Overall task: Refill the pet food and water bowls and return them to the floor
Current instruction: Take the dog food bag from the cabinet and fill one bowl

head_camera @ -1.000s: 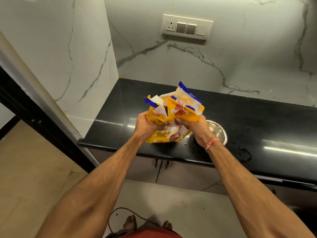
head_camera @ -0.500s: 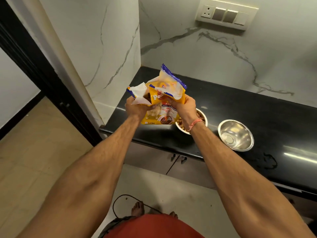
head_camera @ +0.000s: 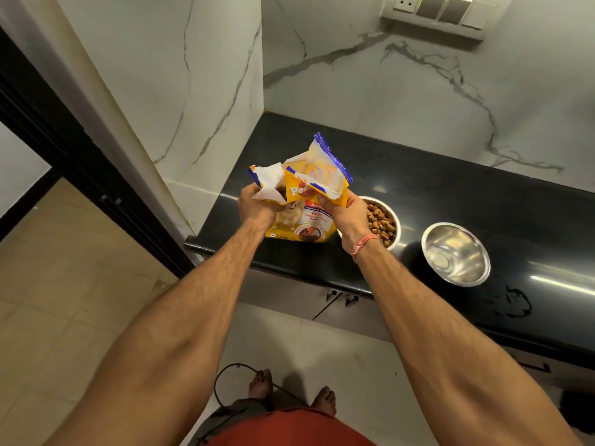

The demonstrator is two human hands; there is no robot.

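Change: since the earlier frames, both hands and the pet food bag (head_camera: pixel 301 214) have shifted left of the filled bowl, so more kibble shows; the bag top remains crumpled between the hands.
Pet food bag: yellow with a blue top edge; stands upright on the black tabletop (head_camera: pixel 450 194) at its near-left corner, just left of the food bowl.
Left hand (head_camera: pixel 256 206): grasps the white inner flap on the left side of the bag's open top, fingers curled round it.
Right hand (head_camera: pixel 343 212): grips the right side of the bag's folded top, fingers curled into the film; a red thread band (head_camera: pixel 363 244) circles the wrist.
Food bowl (head_camera: pixel 384 222): steel, holds brown kibble; on the tabletop, partly hidden behind the right wrist.
Water bowl (head_camera: pixel 455 254): steel, right of the food bowl and apart from it, near the tabletop's front edge; whether it holds water cannot be told.
Spill (head_camera: pixel 515 304): wet patch on the tabletop, near-right of the water bowl.
Switch plate (head_camera: pixel 441 11): on the far marble wall.
Floor (head_camera: pixel 48 300): tiled; bare feet and a black cable (head_camera: pixel 225 375) lie below the arms.
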